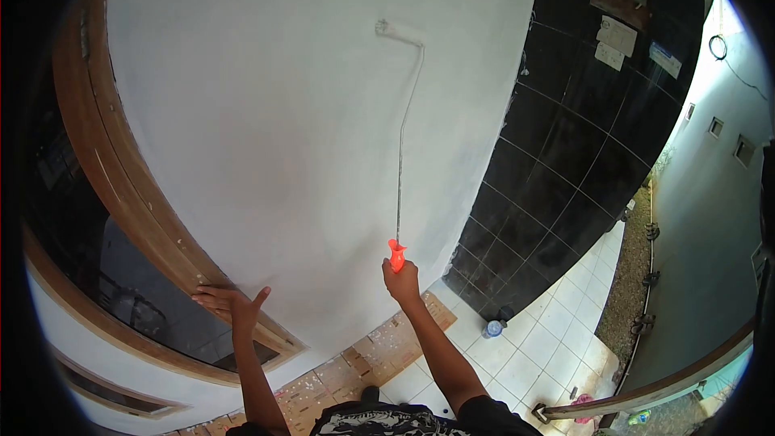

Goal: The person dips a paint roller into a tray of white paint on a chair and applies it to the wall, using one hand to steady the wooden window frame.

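Observation:
My right hand (401, 281) is wrapped round the orange handle of a paint roller (396, 255). Its long thin wire frame runs up the white wall (266, 113), and the white roller head lies against the wall high up. My left hand (232, 304) rests with fingers stretched and thumb apart on the brown wooden window frame (153, 218), at the left edge of the wall.
Black tiles (549, 145) with sockets (613, 42) border the wall on the right. Paint-spotted cardboard (347, 367) covers the floor along the wall's foot. A small blue-and-white container (492, 329) stands on the white floor tiles (525, 343). A wooden rail (646, 383) is at lower right.

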The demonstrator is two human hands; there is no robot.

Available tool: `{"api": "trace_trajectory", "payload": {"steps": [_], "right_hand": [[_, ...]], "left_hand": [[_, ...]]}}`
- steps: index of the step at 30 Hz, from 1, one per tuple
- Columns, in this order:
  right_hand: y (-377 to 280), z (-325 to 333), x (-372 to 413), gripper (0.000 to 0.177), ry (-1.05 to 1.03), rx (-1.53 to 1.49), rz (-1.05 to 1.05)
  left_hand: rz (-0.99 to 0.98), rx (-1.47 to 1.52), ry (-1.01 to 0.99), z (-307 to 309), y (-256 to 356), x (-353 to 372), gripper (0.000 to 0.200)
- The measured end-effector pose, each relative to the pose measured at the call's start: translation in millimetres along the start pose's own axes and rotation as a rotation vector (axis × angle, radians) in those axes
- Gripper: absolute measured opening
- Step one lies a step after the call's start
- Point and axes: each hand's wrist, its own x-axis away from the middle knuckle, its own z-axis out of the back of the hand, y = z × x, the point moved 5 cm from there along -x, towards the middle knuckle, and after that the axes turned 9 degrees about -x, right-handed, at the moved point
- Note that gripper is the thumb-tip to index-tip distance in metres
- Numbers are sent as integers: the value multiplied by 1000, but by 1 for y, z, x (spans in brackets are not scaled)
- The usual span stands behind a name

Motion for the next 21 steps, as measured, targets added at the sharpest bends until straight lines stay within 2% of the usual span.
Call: {"api": "trace_trajectory", "payload": {"steps": [2,4,5,11,13,15,18,21], "right_hand": [[-51,0,-25,29,18,-55,157],[-82,0,-47,31,28,-176,184],[-97,1,-56,34,36,-296,195],[-170,19,-101,51,-58,-415,136],[-173,23,-105,50,-60,-436,131],[-164,22,-104,48,-66,-458,93],[-117,9,-81,48,-86,-500,101],[-58,-1,-31,52,-161,-449,23]], "left_hand": [[-7,22,0,-1,-2,0,171],[17,50,-52,-3,-5,1,171],[17,56,-46,-1,-4,1,171],[50,42,-112,0,-4,4,169],[-25,33,-47,-2,-6,6,171],[-19,5,-39,-3,-6,6,171],[5,13,-47,0,-1,5,170],[52,31,-77,6,11,5,170]]}}
